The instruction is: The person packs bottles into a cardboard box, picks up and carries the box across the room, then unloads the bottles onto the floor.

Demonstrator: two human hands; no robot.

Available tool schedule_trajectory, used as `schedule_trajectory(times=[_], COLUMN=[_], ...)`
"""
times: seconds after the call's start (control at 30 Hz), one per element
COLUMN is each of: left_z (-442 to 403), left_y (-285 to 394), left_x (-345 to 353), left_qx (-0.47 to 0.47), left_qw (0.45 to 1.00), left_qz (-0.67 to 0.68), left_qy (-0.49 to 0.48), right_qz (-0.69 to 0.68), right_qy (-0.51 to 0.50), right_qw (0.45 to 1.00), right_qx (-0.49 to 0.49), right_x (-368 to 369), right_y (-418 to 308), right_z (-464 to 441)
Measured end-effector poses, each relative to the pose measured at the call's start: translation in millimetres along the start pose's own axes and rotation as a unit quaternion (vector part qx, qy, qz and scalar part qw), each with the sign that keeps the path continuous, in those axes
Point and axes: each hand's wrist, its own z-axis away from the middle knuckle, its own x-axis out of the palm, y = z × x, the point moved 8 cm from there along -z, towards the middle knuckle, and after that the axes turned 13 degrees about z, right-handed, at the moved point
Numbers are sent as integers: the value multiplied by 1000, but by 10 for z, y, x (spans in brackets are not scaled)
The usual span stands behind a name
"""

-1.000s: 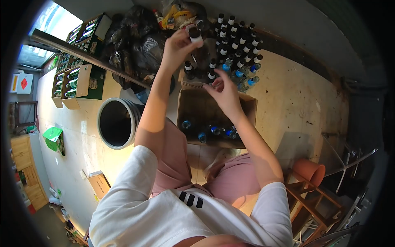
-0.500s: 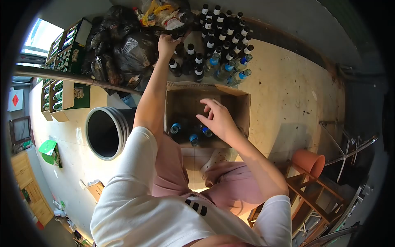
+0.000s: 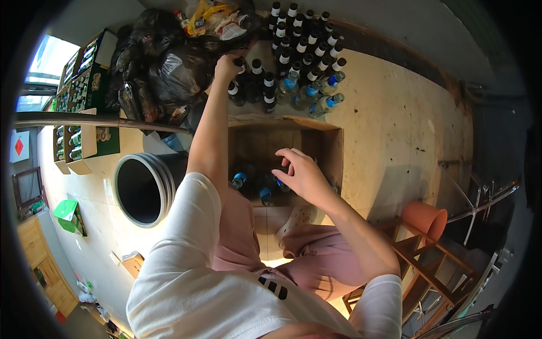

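My left hand [image 3: 227, 67] reaches out to the near left edge of a group of dark glass bottles, its fingers closed round the neck of a dark bottle [image 3: 239, 64] with a white neck label. More dark bottles [image 3: 269, 93] stand upright beside it. My right hand [image 3: 302, 172] hovers over an open cardboard box [image 3: 333, 150], fingers loosely curled and apart, holding nothing. Inside the box lie several bottles with blue neck labels, among them a blue-necked bottle [image 3: 265, 195]. Part of the box's contents is in shadow.
Clear bottles with blue labels [image 3: 326, 105] stand just beyond the box. Black garbage bags [image 3: 180, 73] are piled at the back left. A grey bin [image 3: 164, 189] stands left of the box; a metal bar [image 3: 101, 120] crosses above. An orange pot [image 3: 426, 220] sits at the right.
My left hand has come slightly nearer, down to the front of the bottle group. My right hand stays over the box with little movement, and the view has shifted slightly.
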Motion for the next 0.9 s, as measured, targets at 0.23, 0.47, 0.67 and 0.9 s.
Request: schedule_trajectory(times=[0.23, 0.47, 0.67, 0.9], left_z=[60, 1168, 1817, 1746], left_y=[226, 1688, 1395, 1433], left_x=[-230, -818, -698, -711], left_qx=[-47, 157, 129, 73], left_qw=[992, 973, 990, 995], left_qz=[-108, -133, -53, 39], left_qy=[-35, 101, 20, -63], right_qz=[158, 202, 145, 236], right_qy=[-25, -27, -17, -53], right_qw=[987, 976, 968, 946], right_qx=[14, -74, -207, -213], right_x=[158, 305, 921, 1531], right_y=[442, 414, -130, -246], right_z=[-88, -178, -196, -311])
